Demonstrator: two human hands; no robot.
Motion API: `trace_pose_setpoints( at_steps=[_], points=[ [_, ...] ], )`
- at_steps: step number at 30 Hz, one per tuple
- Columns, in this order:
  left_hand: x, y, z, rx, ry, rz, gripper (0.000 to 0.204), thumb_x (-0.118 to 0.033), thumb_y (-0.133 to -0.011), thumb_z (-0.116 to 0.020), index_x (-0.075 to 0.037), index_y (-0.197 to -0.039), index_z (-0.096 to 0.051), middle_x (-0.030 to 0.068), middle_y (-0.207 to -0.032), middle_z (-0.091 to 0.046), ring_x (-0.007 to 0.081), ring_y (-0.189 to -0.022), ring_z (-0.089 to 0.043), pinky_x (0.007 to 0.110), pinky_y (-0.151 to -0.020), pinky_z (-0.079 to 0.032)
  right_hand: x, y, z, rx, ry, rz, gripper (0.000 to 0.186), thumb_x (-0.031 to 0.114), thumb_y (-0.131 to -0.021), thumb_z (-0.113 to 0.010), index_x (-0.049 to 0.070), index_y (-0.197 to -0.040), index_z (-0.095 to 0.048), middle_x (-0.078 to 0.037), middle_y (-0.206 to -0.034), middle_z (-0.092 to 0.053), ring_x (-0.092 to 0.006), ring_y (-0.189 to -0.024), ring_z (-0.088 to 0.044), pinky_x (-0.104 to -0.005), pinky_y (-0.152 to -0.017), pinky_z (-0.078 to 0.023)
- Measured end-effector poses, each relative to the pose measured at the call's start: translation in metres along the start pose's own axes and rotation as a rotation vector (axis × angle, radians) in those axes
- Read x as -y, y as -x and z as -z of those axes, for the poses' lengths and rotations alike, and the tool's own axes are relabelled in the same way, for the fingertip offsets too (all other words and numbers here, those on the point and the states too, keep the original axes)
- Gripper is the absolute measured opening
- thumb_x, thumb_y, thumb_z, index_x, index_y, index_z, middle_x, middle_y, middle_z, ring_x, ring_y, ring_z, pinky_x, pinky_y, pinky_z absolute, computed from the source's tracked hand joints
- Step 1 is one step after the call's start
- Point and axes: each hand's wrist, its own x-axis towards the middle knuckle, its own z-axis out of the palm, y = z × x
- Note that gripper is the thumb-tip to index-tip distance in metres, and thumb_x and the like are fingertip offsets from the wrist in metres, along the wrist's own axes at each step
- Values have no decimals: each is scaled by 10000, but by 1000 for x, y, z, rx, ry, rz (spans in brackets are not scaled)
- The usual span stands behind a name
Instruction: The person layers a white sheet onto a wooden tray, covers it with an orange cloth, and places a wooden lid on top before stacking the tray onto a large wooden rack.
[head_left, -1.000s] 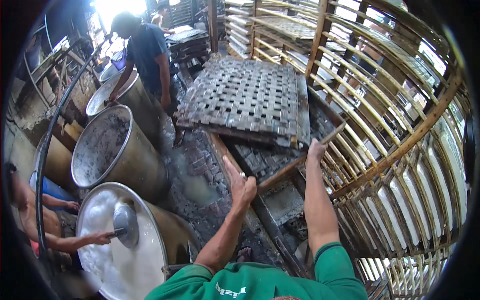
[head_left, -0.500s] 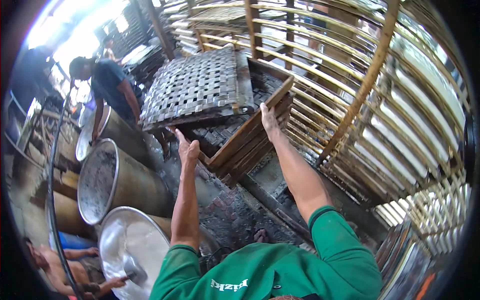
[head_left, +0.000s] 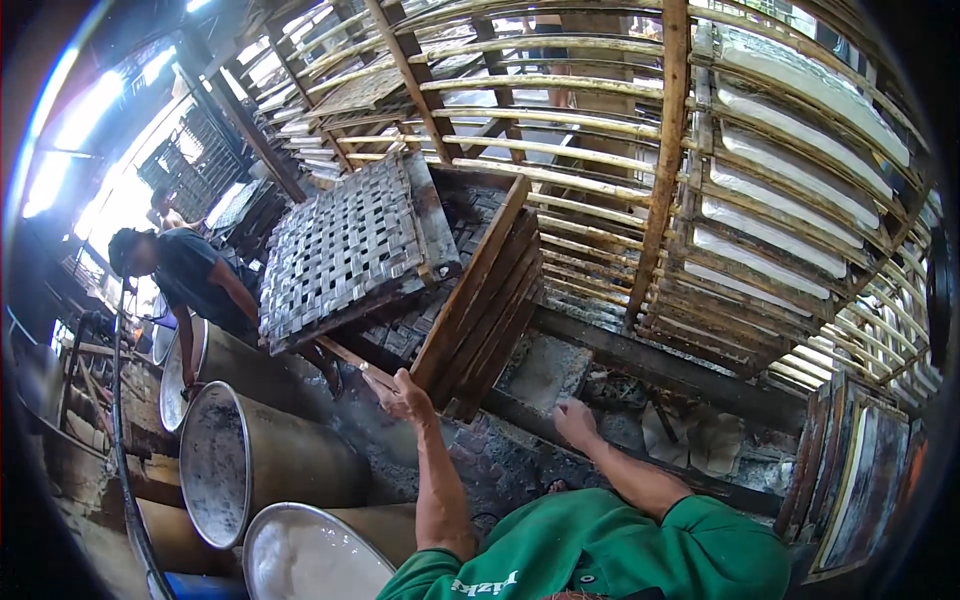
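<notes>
A stack of dark wooden trays [head_left: 480, 300] stands in front of me, tilted in my view. Across its top lies a woven lattice panel [head_left: 340, 235], overhanging the left side and leaving part of the upper tray uncovered. At the stack's near corner is my left hand [head_left: 402, 400], its thumb by the upper edge and its fingers along the near wall, closed on the tray rim. My right hand [head_left: 577, 424] is curled in apart from the stack, at its lower right, and nothing shows in it.
Large metal drums [head_left: 215, 465] line the left, the nearest holding pale liquid [head_left: 310, 560]. A person in a dark shirt [head_left: 195, 275] bends over a farther drum. A bamboo slat wall [head_left: 560, 195] rises behind. Flat framed panels [head_left: 850, 480] lean at the lower right.
My right hand has let go of the tray's right side and drawn back toward me. My left hand has shifted to the near corner. The view has turned toward the right.
</notes>
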Motion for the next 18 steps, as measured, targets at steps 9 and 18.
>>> trace_pose_setpoints(
  at_steps=[9,18],
  points=[
    [36,-31,4,1,83,-200,717,-261,-822,-542,139,-1405,-420,343,-1406,-483,435,-1325,-477,423,-1121,-354,274,-141,47,-105,497,1224,600,559,-689,-738,100,-1067,-657,-119,-1130,-608,-284,-1135,-543,-446,-1057,-350],
    [25,-14,-15,-71,349,212,740,-210,-760,-564,52,-1441,-444,110,-996,-569,214,-750,-430,359,-700,-416,278,-155,38,-8,612,1197,740,736,-632,-700,65,-945,-691,-131,-980,-677,-284,-1036,-620,-490,-1133,-273]
  ],
)
